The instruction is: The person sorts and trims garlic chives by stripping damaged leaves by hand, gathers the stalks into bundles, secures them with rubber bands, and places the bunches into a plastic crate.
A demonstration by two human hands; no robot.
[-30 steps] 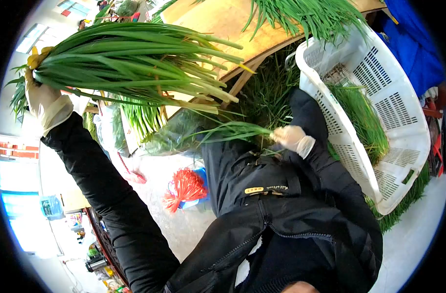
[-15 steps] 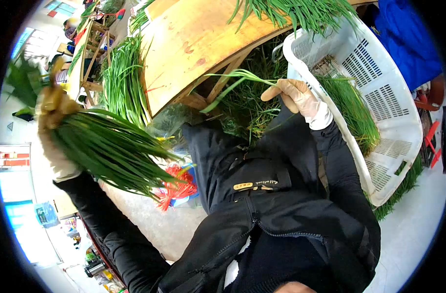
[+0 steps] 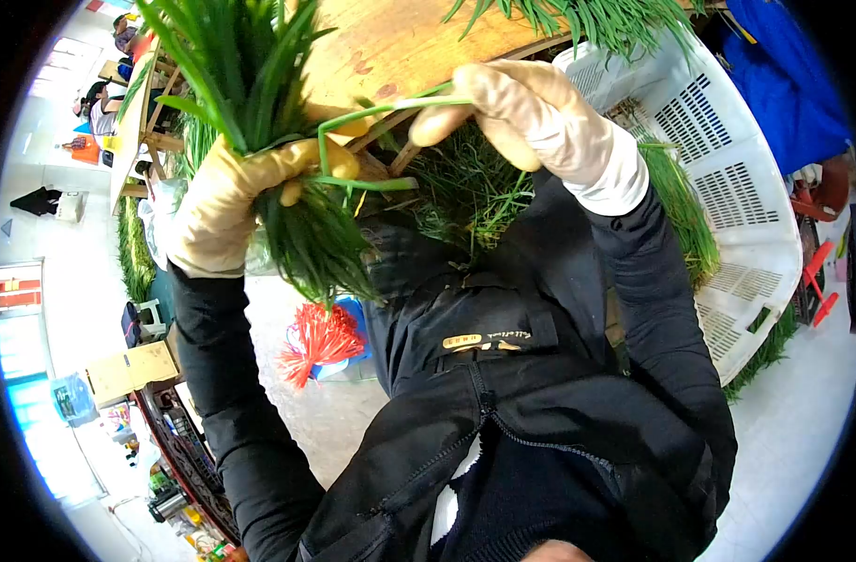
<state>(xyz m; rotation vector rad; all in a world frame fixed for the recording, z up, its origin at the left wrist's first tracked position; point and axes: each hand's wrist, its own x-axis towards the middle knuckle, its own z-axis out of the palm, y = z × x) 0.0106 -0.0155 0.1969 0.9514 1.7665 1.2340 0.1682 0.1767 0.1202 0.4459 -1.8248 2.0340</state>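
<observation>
One leafy bunch [image 3: 252, 89] I clasp in my left hand [image 3: 238, 185], seemingly to hold it together, my right hand [image 3: 540, 120] pinching a bent stalk [image 3: 383, 110].

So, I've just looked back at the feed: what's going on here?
A person in gloves has a thick bunch of green leaves gripped in the left hand. The right hand seems to pinch a thin green strand, which is bent in front of the bunch; whether it goes around is unclear. More greens lie in the white basket at the right, and a red bundle is below the left hand.
</observation>
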